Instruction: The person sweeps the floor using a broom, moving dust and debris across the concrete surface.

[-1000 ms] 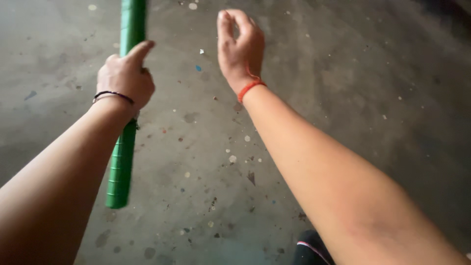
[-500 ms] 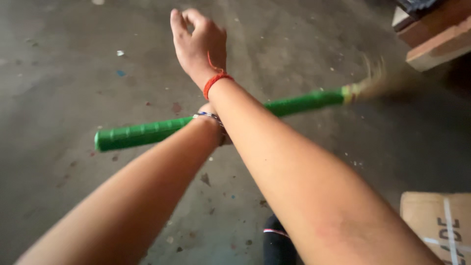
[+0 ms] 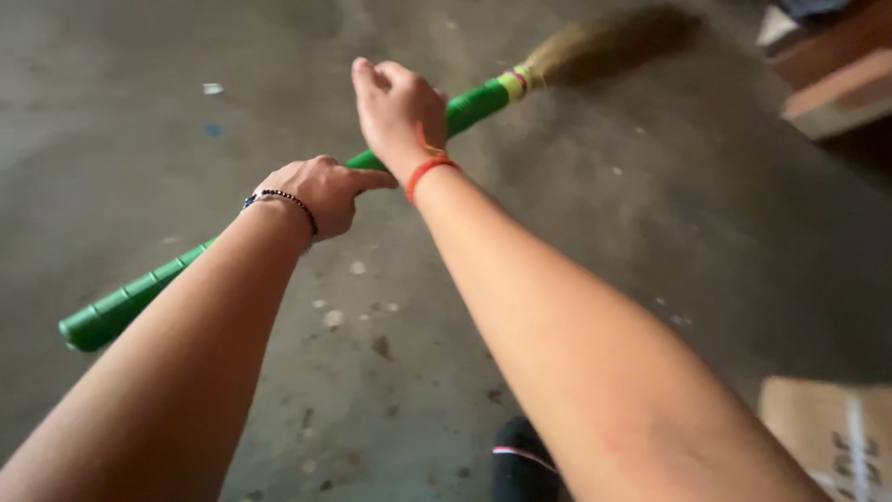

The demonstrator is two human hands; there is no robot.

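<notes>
A broom with a green ribbed handle (image 3: pixel 139 296) lies slantwise across the view, its straw head (image 3: pixel 604 42) blurred at the upper right above the concrete floor (image 3: pixel 139 121). My left hand (image 3: pixel 321 191), with a dark bead bracelet, is closed around the handle's middle. My right hand (image 3: pixel 400 107), with an orange thread at the wrist, is held over the handle further up, fingers curled together. The handle passes under the heel of that hand, not through its fingers.
Stacked wooden or brick-like blocks (image 3: pixel 836 84) sit at the upper right. A cardboard box (image 3: pixel 827 432) with tape is at the lower right. A dark shoe (image 3: pixel 525 465) shows at the bottom edge. Pale specks dot the floor.
The broom swung from upright at the left to slanting across, with its head now at the upper right. My left hand moved out from under my right forearm. My right hand kept its curled pose.
</notes>
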